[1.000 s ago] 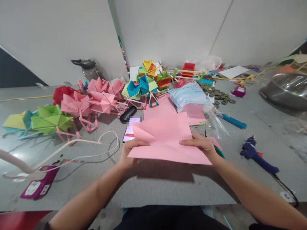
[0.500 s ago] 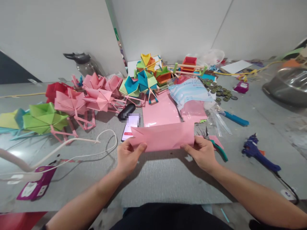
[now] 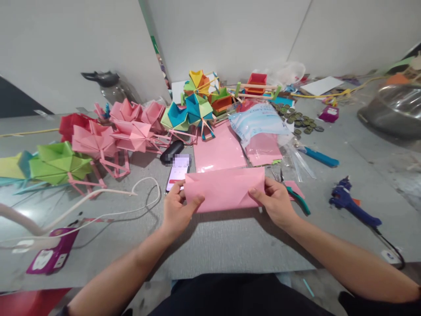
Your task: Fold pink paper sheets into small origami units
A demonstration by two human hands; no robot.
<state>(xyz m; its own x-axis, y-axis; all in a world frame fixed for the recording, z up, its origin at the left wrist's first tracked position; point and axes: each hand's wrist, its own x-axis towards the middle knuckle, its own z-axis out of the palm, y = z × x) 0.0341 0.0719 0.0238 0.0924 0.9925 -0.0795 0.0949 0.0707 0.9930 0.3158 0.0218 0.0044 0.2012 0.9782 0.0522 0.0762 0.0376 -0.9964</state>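
Observation:
A folded sheet of pink paper (image 3: pixel 226 189) is held up off the table between my two hands. My left hand (image 3: pixel 179 206) pinches its left end, thumb across the front and fingers behind. At the right end my right hand (image 3: pixel 274 202) grips it the same way, with the fingertips partly hidden by the sheet. Just beyond it lies a stack of pink paper (image 3: pixel 219 151). Green-handled pliers (image 3: pixel 297 199) rest by my right hand, and a lit phone (image 3: pixel 178 171) lies past my left hand.
Folded pink paper wheels (image 3: pixel 95 140) and a green one (image 3: pixel 59 162) stand at the left, near a white cable (image 3: pixel 144 210). A plastic copy-paper bag (image 3: pixel 259 125) sits behind. At right lie a blue-handled tool (image 3: pixel 319 156), a blue glue gun (image 3: pixel 355 204) and a grey bowl (image 3: pixel 388 114).
The paper's front face has turned more toward me, and its pointed left edge now looks straighter. My left hand has shifted slightly right. Both hands keep their hold.

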